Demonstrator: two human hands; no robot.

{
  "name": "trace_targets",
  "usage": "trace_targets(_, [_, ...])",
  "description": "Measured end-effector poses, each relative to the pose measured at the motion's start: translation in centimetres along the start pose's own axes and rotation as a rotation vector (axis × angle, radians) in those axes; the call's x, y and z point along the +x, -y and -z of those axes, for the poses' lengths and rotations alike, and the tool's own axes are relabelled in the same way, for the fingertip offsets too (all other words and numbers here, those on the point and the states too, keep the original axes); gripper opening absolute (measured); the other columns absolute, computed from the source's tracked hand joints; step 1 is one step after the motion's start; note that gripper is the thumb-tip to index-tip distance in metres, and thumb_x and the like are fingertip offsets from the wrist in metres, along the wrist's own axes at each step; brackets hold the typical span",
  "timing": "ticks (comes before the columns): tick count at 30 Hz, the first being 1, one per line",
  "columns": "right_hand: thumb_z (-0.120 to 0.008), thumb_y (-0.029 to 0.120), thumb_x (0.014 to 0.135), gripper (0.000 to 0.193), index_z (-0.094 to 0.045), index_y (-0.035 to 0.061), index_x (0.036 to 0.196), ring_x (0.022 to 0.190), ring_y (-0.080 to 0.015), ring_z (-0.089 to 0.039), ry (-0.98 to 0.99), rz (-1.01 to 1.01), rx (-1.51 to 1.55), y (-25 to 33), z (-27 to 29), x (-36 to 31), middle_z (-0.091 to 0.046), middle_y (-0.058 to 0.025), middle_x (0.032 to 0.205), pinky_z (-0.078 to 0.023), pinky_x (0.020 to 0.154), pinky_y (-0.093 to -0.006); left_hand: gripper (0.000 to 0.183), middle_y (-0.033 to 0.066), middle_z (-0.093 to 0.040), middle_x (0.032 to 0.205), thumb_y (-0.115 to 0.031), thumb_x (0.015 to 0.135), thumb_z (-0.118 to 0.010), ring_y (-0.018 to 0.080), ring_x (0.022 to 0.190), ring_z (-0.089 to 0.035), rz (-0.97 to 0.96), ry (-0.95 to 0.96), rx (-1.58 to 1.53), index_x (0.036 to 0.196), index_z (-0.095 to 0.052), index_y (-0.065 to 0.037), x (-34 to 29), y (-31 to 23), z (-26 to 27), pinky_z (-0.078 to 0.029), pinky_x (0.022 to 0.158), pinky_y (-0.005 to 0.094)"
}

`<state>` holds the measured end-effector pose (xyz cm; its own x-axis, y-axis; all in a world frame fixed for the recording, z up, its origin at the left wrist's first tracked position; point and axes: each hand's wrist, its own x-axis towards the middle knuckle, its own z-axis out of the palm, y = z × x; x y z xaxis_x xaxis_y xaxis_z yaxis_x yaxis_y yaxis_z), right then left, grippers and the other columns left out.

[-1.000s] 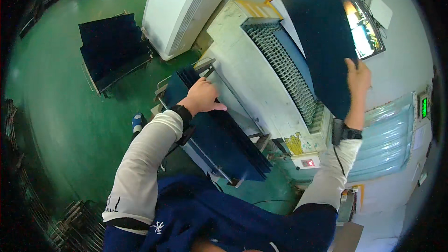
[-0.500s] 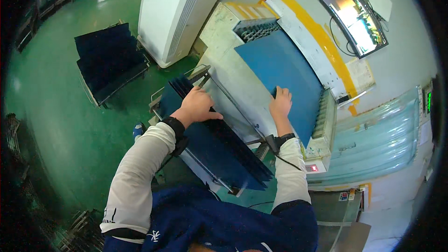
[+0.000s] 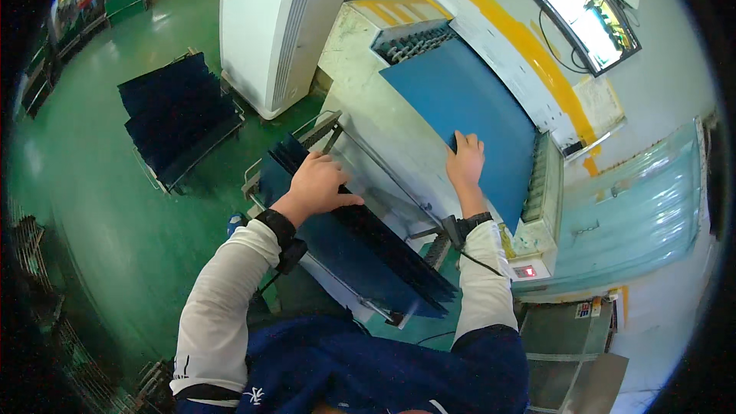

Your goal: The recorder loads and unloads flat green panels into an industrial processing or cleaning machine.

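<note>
My left hand (image 3: 316,186) is curled over the upper edges of several dark blue sheets (image 3: 383,249), its thumb pointing right across them. These sheets stand closely side by side in a metal rack (image 3: 383,161) in front of me. Further right, my right hand (image 3: 466,161) grips the near edge of a large blue sheet (image 3: 468,92), fingers on top; the thumb is mostly hidden. That sheet lies on a pale machine (image 3: 368,100) between rows of rollers (image 3: 410,44) at its two ends.
A second rack with dark sheets (image 3: 180,115) stands on the green floor (image 3: 84,207) at left. Behind it rises a tall white cabinet (image 3: 264,31). A screen (image 3: 579,15) hangs on the wall. Clear bluish plastic covering (image 3: 629,207) lies right of the machine.
The whole view has shifted slightly. Both hands keep nearly the same places, the left on the racked sheets and the right at the edge of the blue sheet.
</note>
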<state>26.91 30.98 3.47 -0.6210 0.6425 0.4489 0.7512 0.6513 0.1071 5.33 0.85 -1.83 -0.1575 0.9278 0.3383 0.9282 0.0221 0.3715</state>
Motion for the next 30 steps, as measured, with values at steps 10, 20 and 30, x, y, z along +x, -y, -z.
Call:
trace_targets(10, [-0.077, 0.019, 0.084, 0.048, -0.067, 0.0093, 0.13, 0.113, -0.036, -0.056, -0.047, -0.002, 0.043, 0.5, -0.2, 1.3, -0.06, -0.0115, 0.118, -0.05, 0.091, -0.0505, 0.057, 0.0059, -0.064, 0.078, -0.068, 0.079, -0.071, 0.0262, 0.09, -0.062, -0.025, -0.057, 0.016, 0.073, -0.075, -0.011, 0.5, 0.0, -0.7, -0.043, 0.086, 0.04])
trace_targets(20, [-0.075, 0.014, 0.08, 0.046, -0.067, 0.0089, 0.126, 0.113, -0.036, -0.056, -0.111, -0.01, 0.077, 0.7, -0.7, 1.0, -0.06, -0.0128, 0.117, -0.049, 0.09, -0.0515, 0.056, 0.0054, -0.063, 0.078, -0.066, 0.079, -0.072, 0.0257, 0.089, -0.062, -0.025, -0.033, 0.012, 0.072, -0.074, -0.01, 0.8, -0.2, -0.5, -0.043, 0.089, 0.0402])
trace_targets(30, [-0.082, 0.02, 0.08, 0.051, -0.069, 0.0095, 0.128, 0.114, -0.0325, -0.055, -0.09, -0.043, 0.043, 0.7, -0.8, 1.5, -0.06, -0.0092, 0.117, -0.049, 0.091, -0.0487, 0.056, 0.0052, -0.065, 0.079, -0.066, 0.079, -0.073, 0.0256, 0.089, -0.063, -0.023, -0.058, -0.005, 0.074, -0.075, -0.01, 0.8, -0.3, -0.5, -0.043, 0.09, 0.0399])
